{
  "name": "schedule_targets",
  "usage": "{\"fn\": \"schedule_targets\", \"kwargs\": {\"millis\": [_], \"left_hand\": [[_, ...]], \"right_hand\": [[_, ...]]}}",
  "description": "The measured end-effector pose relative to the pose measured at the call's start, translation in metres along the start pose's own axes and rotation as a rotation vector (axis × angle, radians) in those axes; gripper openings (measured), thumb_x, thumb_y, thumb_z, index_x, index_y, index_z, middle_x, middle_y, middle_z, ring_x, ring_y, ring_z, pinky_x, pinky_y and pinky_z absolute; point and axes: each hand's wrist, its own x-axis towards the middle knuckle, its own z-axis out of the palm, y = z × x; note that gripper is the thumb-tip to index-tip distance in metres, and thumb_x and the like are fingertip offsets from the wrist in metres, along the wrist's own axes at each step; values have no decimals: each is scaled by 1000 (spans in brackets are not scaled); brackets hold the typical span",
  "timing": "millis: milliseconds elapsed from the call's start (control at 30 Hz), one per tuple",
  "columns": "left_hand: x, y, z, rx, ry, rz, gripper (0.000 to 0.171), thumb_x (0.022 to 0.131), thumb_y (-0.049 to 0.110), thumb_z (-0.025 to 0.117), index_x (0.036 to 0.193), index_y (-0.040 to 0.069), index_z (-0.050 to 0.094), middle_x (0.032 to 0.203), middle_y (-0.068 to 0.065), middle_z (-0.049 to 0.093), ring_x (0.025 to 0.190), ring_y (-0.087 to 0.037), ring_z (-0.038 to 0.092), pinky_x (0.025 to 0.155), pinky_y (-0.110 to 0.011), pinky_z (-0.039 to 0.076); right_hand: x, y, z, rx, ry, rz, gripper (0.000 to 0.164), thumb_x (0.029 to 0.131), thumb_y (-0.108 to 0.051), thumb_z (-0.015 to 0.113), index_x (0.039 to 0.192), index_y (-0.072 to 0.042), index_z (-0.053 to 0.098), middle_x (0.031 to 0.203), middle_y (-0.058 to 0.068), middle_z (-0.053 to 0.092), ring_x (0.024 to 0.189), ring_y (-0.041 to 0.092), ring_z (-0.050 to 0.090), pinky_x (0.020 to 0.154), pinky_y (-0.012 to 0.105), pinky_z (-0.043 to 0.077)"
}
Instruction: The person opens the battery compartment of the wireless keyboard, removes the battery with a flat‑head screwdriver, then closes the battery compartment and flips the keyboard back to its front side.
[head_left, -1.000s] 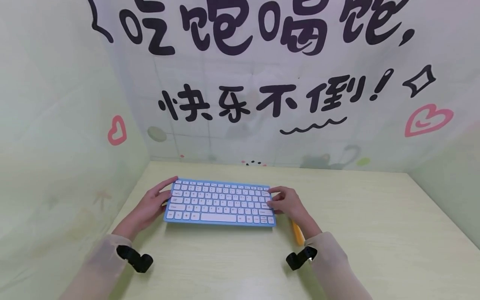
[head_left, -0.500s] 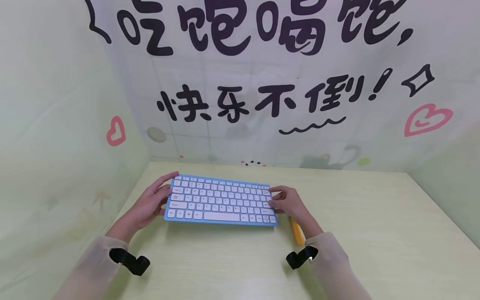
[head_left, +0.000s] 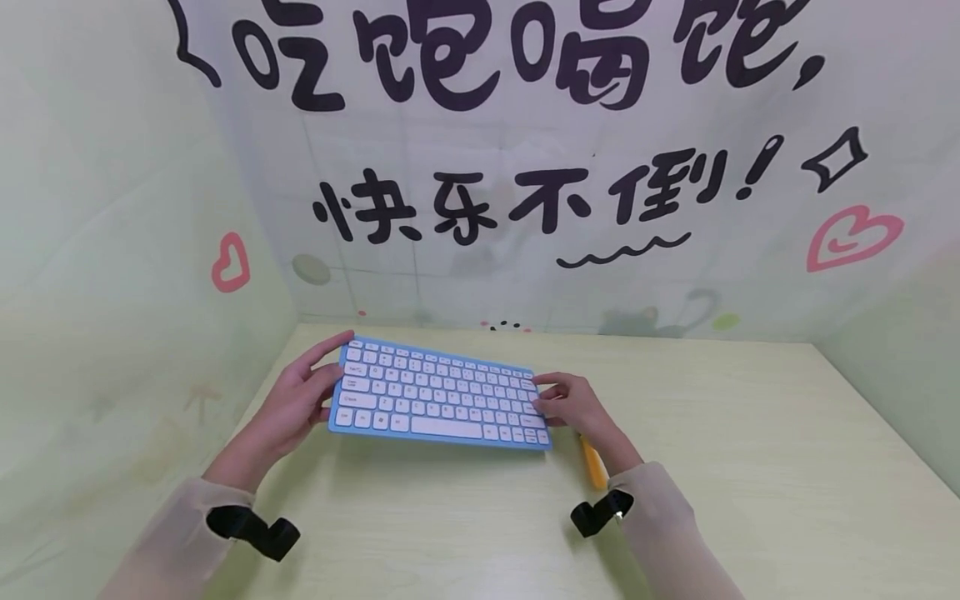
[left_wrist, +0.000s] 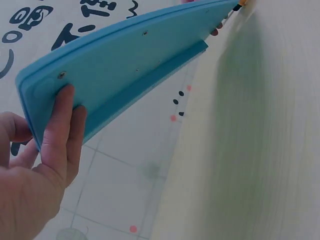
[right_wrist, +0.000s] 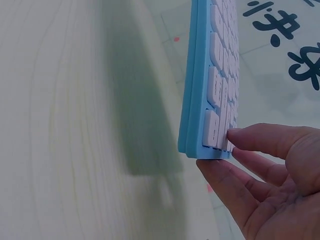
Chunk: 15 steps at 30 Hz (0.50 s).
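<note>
Head: keyboard (head_left: 441, 394) crosswise, left end higher

The head view is bright and even. Both wrist views look dimmer, and beyond the right fingers (right_wrist: 220, 182) a soft-edged shadow (right_wrist: 140, 110) darkens the tabletop (right_wrist: 55, 125)

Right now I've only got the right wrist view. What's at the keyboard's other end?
Observer: In the head view, the left hand grips that end of the keyboard.
Operator: Anything on the underside?
Observer: The left wrist view shows what look like small screws set into it.
Operator: Anything loose near the right hand?
Observer: The head view shows an orange object lying on the table beside that wrist. It's partly hidden, so I can't say what it is.
</note>
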Motion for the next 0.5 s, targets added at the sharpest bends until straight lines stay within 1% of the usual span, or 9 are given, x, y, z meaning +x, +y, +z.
{"fn": "schedule_targets", "kwargs": {"millis": [100, 233, 500], "left_hand": [[-2, 8, 4, -12, -2, 16, 53, 96, 23, 49, 145, 18, 28, 106, -2, 62, 78, -18, 65, 57, -27, 52], [-5, 18, 9, -1, 10, 36, 53, 96, 22, 49, 144, 17, 28, 107, -3, 61, 78, -19, 65, 57, -30, 52], [-11, 38, 16, -17, 50, 34, 51, 95, 18, 50, 143, 14, 31, 105, -1, 63, 77, -18, 66, 57, -30, 52]], "right_hand": [[0, 1, 0, 4, 4, -4, 40, 83, -4, 66, 122, -7, 57, 95, 13, 58, 77, 22, 58, 67, 31, 53], [-2, 0, 0, 17, 11, -12, 41, 83, -5, 66, 123, -7, 56, 97, 13, 58, 79, 22, 58, 68, 32, 53], [-6, -4, 2, 83, -11, -12, 40, 83, -6, 67, 122, -8, 57, 99, 13, 59, 83, 23, 59, 69, 32, 52]]}}
